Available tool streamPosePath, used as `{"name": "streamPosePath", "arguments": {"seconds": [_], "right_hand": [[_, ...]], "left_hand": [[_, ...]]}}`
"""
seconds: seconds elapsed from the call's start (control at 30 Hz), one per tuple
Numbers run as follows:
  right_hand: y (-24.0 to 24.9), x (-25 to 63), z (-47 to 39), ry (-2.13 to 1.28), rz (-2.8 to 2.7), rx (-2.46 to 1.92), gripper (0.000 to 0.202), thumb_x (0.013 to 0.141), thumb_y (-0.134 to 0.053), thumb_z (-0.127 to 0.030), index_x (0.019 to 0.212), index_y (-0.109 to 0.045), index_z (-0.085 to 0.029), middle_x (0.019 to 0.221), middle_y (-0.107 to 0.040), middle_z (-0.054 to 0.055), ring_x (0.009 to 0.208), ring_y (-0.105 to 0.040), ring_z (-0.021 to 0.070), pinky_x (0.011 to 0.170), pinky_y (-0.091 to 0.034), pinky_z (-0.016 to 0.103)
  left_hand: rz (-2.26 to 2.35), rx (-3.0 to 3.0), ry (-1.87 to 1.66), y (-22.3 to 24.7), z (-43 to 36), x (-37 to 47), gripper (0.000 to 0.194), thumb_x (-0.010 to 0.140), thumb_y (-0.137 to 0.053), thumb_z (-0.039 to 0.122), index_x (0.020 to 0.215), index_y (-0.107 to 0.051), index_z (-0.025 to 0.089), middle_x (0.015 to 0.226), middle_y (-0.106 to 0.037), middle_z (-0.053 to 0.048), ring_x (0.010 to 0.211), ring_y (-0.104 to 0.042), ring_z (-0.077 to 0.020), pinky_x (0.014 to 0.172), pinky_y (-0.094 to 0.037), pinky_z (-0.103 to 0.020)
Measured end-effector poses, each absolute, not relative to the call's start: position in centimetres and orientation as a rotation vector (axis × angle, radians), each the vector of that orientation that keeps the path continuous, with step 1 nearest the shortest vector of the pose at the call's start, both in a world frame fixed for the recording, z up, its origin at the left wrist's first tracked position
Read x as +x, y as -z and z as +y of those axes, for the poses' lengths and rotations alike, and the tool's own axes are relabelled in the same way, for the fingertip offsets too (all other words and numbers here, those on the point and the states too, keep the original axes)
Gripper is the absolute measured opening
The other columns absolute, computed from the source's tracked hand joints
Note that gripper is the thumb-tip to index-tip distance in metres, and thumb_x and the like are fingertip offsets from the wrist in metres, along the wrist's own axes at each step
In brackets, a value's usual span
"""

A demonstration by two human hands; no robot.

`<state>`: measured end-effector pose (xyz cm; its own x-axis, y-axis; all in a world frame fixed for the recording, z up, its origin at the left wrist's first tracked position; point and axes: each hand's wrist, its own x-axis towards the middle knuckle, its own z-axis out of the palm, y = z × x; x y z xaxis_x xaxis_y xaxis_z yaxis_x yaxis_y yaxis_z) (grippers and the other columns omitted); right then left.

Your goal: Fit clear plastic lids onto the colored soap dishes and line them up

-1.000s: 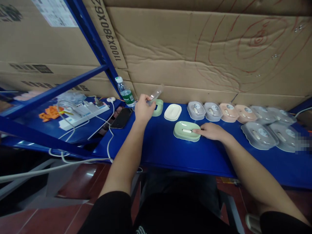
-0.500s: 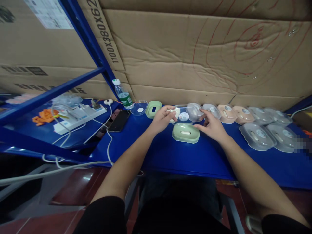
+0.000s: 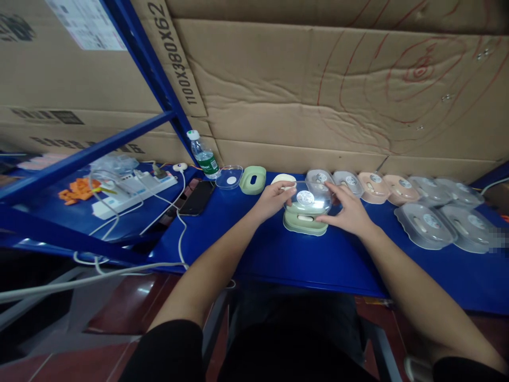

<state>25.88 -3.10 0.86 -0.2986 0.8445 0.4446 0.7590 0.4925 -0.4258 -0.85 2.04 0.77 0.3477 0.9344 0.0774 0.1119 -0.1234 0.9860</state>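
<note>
A clear plastic lid (image 3: 318, 200) with a round sticker is held between my two hands, over a green soap box base (image 3: 304, 227). My left hand (image 3: 274, 199) pinches the lid's left edge. On the right side, my right hand (image 3: 350, 209) grips it with thumb low and fingers behind. The green base stands on the blue table with a white oblong piece in its middle. Behind my left hand lies a cream-white oval piece (image 3: 283, 179), partly covered. A second green base (image 3: 253, 180) and another clear lid (image 3: 229, 177) are further left.
Lidded boxes, grey ones (image 3: 424, 225) and peach ones (image 3: 374, 187), line the right and back of the table. A water bottle (image 3: 205, 159) and a phone (image 3: 198, 198) are at the left, near a power strip (image 3: 133, 193) and cables. A cardboard wall (image 3: 258, 79) stands behind.
The clear lid has moved toward me and right, from behind the green base to over it, tilting. My left hand has shifted right, away from the cream-white piece.
</note>
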Motion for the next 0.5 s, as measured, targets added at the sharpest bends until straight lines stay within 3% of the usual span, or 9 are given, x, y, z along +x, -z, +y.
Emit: {"name": "streamPosePath", "arguments": {"seconds": [0.1,0.2,0.33,0.5], "right_hand": [[-0.72,25.67,-3.15,-0.153,-2.103,-1.307,0.106,0.072,-0.079,-0.076,0.160,-0.044,-0.027,0.118,-0.065,0.013,0.093,-0.066,0.0325,0.089,-0.057,0.053],[-0.53,25.61,-3.12,-0.123,-2.109,-1.301,0.105,0.074,-0.078,-0.076,0.160,-0.043,-0.026,0.120,-0.065,0.014,0.094,-0.066,0.0322,0.091,-0.057,0.053],[-0.46,25.59,-3.14,-0.133,-2.105,-1.329,0.105,0.073,-0.078,-0.077,0.158,-0.046,-0.024,0.120,-0.066,0.015,0.095,-0.066,0.0333,0.091,-0.056,0.054],[-0.58,25.42,-3.28,-0.179,-2.083,-1.371,0.106,0.068,-0.080,-0.079,0.153,-0.052,-0.023,0.118,-0.069,0.015,0.090,-0.067,0.0318,0.089,-0.057,0.052]], "left_hand": [[0.999,1.526,-0.984,-0.68,1.77,-0.60,0.056,0.080,-0.085,0.036,0.130,-0.066,0.017,0.070,-0.067,0.001,0.064,-0.061,-0.0133,0.064,-0.046,-0.029],[1.039,1.550,-1.039,-0.52,1.46,-0.34,0.062,0.074,-0.089,0.037,0.127,-0.065,0.015,0.071,-0.065,0.002,0.064,-0.059,-0.0131,0.065,-0.046,-0.030],[1.087,1.685,-1.051,-0.28,1.38,-0.31,0.062,0.078,-0.085,0.043,0.130,-0.064,0.016,0.072,-0.064,0.002,0.066,-0.059,-0.0144,0.066,-0.046,-0.031],[1.170,1.911,-0.958,-0.52,1.19,-0.89,0.063,0.089,-0.071,0.053,0.141,-0.060,0.019,0.087,-0.072,-0.003,0.078,-0.067,-0.0189,0.074,-0.049,-0.033]]}}
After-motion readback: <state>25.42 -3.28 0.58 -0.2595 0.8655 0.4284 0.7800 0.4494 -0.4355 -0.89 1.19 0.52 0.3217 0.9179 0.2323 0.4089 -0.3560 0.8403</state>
